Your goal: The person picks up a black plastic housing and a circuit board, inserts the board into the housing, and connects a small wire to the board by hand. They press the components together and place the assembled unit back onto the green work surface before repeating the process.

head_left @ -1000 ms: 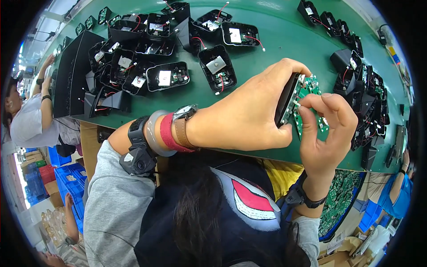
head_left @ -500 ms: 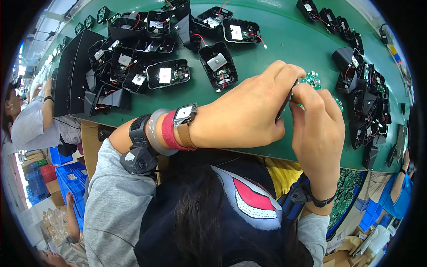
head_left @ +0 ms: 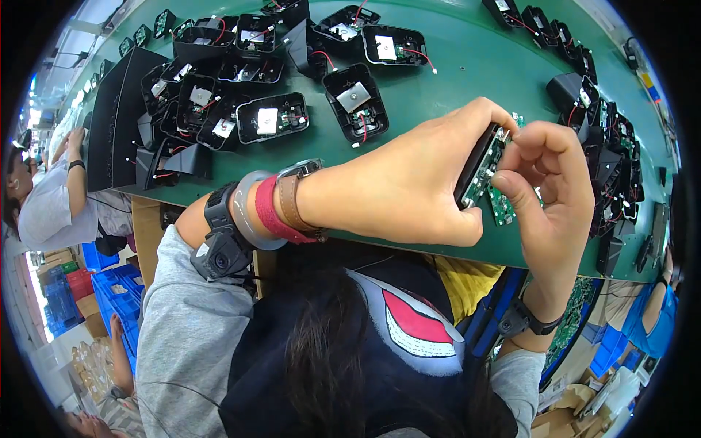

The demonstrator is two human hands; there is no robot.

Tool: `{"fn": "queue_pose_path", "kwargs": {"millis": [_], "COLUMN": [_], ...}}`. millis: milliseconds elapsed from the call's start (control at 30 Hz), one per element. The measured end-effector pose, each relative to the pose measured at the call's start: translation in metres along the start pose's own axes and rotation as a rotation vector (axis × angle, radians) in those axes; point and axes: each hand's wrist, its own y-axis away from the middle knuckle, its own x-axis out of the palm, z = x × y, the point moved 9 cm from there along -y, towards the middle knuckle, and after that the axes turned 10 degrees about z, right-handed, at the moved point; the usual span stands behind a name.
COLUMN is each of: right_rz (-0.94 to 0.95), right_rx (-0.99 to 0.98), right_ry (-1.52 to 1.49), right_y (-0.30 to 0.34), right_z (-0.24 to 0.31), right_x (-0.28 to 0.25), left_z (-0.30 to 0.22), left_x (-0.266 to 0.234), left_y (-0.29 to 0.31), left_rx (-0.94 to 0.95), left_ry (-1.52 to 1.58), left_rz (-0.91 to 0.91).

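- Left hand [head_left: 412, 182]: thumb near and fingers far, clamped across a black plastic housing [head_left: 475, 165]. The housing stands tilted on edge above the table, its populated side facing right.
- Green circuit board [head_left: 483, 180]: seated in the held housing.
- Right hand [head_left: 555, 179]: just right of the housing; fingers curled, narrow gap between thumb and forefinger. Contact, or a small part held, cannot be told.
- Loose green boards [head_left: 502, 207]: on the green table [head_left: 431, 95], beyond the held housing and partly hidden by the right hand.
- Open black housing with red lead [head_left: 372, 89]: far left of the hands, silver plate inside.
- Housing cluster [head_left: 197, 95]: farther left.
- Housing stack [head_left: 610, 164]: right of the right hand.
- Board-filled bin [head_left: 571, 330]: near right, below table edge.
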Motion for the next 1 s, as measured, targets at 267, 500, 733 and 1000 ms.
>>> {"fn": "queue_pose_path", "kwargs": {"millis": [267, 500, 733, 1000], "right_rz": [-0.141, -0.112, -0.192, -0.137], "right_rx": [-0.065, -0.003, 0.018, 0.048], "right_ry": [-0.200, -0.262, -0.370, -0.233], "right_y": [0.010, 0.014, 0.013, 0.014], "right_z": [-0.008, -0.008, -0.011, -0.013], "right_x": [-0.007, 0.001, -0.001, 0.007], "left_z": [-0.001, 0.006, -0.001, 0.007], "left_x": [-0.005, -0.009, -0.009, -0.007], "left_y": [-0.007, -0.006, -0.006, -0.007], "left_rx": [0.022, 0.053, 0.064, 0.038], "left_ry": [0.135, 0.111, -0.110, -0.104], "left_rz": [0.047, -0.004, 0.027, 0.047]}}
